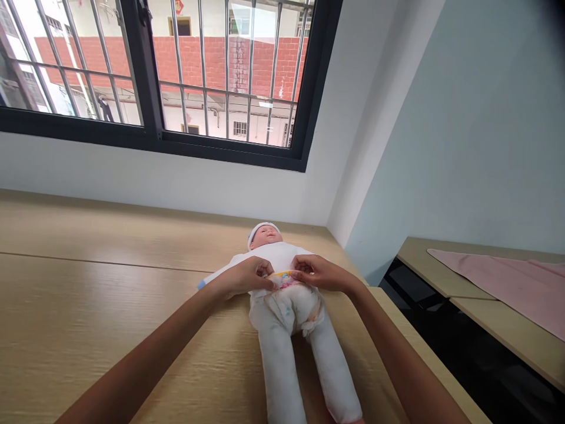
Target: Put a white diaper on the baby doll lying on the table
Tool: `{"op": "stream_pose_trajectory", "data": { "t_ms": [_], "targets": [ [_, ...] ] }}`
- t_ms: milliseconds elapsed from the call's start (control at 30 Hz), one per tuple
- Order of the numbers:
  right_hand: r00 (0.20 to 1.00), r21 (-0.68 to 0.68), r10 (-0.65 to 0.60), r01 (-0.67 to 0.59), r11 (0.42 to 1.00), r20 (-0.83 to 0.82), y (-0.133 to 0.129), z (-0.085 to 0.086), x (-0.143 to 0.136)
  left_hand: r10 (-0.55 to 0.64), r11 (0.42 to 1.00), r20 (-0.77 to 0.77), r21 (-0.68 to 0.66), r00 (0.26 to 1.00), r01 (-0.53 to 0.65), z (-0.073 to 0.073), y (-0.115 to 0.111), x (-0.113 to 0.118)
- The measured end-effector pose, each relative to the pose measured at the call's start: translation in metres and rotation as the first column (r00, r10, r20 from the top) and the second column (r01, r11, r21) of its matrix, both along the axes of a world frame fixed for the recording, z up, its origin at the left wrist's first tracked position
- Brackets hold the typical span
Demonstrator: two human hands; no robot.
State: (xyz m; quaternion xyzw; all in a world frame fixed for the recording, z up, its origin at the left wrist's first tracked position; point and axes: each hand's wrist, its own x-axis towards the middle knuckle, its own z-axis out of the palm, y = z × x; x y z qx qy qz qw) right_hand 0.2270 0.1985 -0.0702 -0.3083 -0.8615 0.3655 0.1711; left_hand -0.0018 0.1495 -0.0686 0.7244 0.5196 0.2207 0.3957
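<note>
Here we are at the desk (110, 330), and the doll (280, 254) is on its back, head pointing at the far edge, close to the far right corner, legs stretched toward the near edge. Around its hips sits the white diaper (304, 300), its front up over the belly, and both our hands are on it! Our left hand (245, 277) has the waistband's left end, thumb against curled fingers, a pinch as far as we can see; our right hand (324, 274) nips the same band, just beside the yellow strip (285, 274). Some fingertips are tucked out of sight, so we can't call the exact depth of that hold.

How does it handle? We judge the diaper light, soft and floppy, bunching easily at the ruffled leg openings, so the waistband corners look the best grip; a hard tug could tear the thin edge. The doll looks stuffed and limp at the limbs, perhaps heavier at the head; for a lift, we'd favour the hips or under the back. Smooth desktop, so it may slide toward that nearby right edge if we pull sideways.
</note>
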Motion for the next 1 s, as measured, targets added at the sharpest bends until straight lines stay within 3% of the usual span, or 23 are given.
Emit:
{"op": "stream_pose_trajectory", "data": {
  "t_ms": [133, 333, 667, 800, 1000],
  "targets": [
    [0.989, -0.159, 0.014, -0.037, 0.987, -0.145, 0.005, -0.011, -0.006, -0.012, 1.0, 0.062, -0.024, 0.998, 0.014, -0.002, 0.003, -0.003],
    [0.991, -0.078, -0.059, 0.05, 0.996, -0.122, 0.001, -0.013, -0.014, -0.114, 0.992, 0.013, -0.055, 0.993, 0.115, 0.002, 0.005, -0.006],
    [0.971, -0.069, -0.078, 0.064, 0.996, -0.227, 0.003, -0.017, -0.018, -0.028, 0.992, 0.156, -0.115, 0.987, 0.046, -0.003, 0.01, -0.007],
    [0.985, -0.138, -0.082, 0.061, 0.989, -0.151, 0.005, -0.012, -0.01, 0.012, 0.987, 0.172, -0.162, 0.985, 0.016, -0.003, 0.01, -0.009],
    [0.984, -0.082, -0.157, 0.164, 0.983, 0.081, 0.006, -0.002, 0.006, -0.036, 0.994, 0.145, -0.097, 0.989, 0.05, -0.001, 0.015, -0.022]
  ]
}}
